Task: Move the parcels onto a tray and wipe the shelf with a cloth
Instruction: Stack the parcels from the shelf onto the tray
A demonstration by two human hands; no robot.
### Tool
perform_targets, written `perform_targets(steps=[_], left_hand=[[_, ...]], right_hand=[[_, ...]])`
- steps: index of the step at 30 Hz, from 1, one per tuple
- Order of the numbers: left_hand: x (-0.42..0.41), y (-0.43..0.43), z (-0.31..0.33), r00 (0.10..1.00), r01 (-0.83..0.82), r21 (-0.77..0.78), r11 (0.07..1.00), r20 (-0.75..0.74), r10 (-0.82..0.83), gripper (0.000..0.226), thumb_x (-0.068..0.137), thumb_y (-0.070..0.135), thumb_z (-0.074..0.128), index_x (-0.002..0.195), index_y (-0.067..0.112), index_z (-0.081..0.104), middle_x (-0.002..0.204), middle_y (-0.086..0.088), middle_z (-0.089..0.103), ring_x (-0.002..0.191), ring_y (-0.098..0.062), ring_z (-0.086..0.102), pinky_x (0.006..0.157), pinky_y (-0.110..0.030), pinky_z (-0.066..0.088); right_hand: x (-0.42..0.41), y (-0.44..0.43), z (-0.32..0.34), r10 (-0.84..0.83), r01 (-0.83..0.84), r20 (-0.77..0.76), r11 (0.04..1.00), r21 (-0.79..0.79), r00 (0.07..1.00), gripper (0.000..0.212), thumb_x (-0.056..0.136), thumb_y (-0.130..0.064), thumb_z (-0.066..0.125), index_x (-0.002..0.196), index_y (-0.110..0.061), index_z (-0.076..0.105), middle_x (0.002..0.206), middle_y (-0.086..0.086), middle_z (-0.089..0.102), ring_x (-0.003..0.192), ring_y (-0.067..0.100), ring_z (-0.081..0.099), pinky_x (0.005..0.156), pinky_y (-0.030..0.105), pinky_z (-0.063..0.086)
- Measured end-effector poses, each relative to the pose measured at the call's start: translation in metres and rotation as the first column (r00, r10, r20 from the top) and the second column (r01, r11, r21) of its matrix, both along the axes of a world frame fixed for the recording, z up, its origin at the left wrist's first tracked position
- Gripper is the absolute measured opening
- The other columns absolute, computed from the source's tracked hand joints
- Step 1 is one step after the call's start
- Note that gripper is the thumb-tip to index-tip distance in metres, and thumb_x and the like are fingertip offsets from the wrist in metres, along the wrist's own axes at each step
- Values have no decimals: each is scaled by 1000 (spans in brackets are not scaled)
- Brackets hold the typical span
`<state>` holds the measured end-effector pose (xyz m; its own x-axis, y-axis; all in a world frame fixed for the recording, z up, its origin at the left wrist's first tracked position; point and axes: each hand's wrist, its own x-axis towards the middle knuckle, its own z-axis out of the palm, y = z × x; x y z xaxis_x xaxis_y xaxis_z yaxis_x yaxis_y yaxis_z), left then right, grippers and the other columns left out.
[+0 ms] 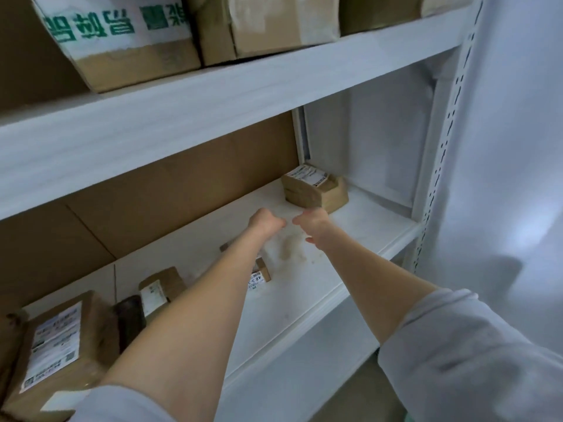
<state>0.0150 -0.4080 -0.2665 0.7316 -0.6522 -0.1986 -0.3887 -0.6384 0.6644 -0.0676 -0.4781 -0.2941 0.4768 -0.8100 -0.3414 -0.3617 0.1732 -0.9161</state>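
White shelf (359,236), brownish stain (291,249) mid-board. Parcel stack (315,191), brown, labelled, sits in back right corner. Small box (263,269), mid box (161,284) and large box (61,339) lie further left.

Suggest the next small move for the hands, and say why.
Probably extend a little further and close a grip on the labelled brown parcel: the left hand and right hand hover empty just in front of it, and it sits on the shelf that needs clearing.

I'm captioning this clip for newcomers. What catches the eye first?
The left hand and right hand, stretched into the white shelf, nearly meet above a brownish stain. Just beyond them a labelled brown parcel sits in the back right corner.
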Motion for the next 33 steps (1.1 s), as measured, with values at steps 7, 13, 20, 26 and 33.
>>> perform_targets(steps=[7, 13, 20, 26, 33], left_hand=[[-9, -64, -8, 941, -11, -101, 995, -338, -24, 32, 93, 16, 56, 123, 8, 46, 126, -9, 48, 113, -23, 49, 85, -29, 45], [7, -112, -15, 934, -3, -161, 987, -352, -54, 45, 92, 14, 54, 135, 13, 43, 134, -9, 51, 118, -26, 51, 83, -31, 48], [27, -149, -22, 933, -18, -120, 993, -358, -27, 45, 95, 18, 54, 137, 12, 39, 141, -12, 44, 123, -32, 49, 98, -37, 48], [35, -162, -28, 915, -33, -108, 994, -403, -13, 43, 96, 17, 52, 137, 12, 39, 140, -14, 44, 125, -32, 48, 100, -39, 46], [30, -154, -31, 914, -34, -96, 995, -405, -7, 34, 95, 15, 51, 128, 9, 49, 126, -17, 57, 107, -30, 54, 95, -45, 46]], right_hand=[[-9, -68, -11, -123, 124, 8, 992, -37, 992, 39, 91, -12, 54, 128, 0, 50, 106, 13, 52, 92, 21, 46, 76, 29, 42], [7, -117, -18, -260, 260, 1, 965, -44, 966, 65, 84, -29, 60, 141, -4, 38, 138, 15, 48, 122, 31, 52, 100, 39, 47], [24, -162, -22, -212, 204, -68, 973, -104, 975, 94, 79, -36, 70, 152, -14, 15, 156, 12, 19, 139, 35, 32, 112, 44, 35], [39, -178, -29, -80, 40, -175, 974, -221, 981, 91, 78, -44, 69, 150, -13, 23, 153, 11, 31, 138, 32, 35, 112, 44, 34], [31, -164, -38, -48, -9, -266, 978, -209, 963, 55, 85, -43, 60, 128, -9, 54, 132, 13, 52, 123, 29, 49, 89, 32, 45]])
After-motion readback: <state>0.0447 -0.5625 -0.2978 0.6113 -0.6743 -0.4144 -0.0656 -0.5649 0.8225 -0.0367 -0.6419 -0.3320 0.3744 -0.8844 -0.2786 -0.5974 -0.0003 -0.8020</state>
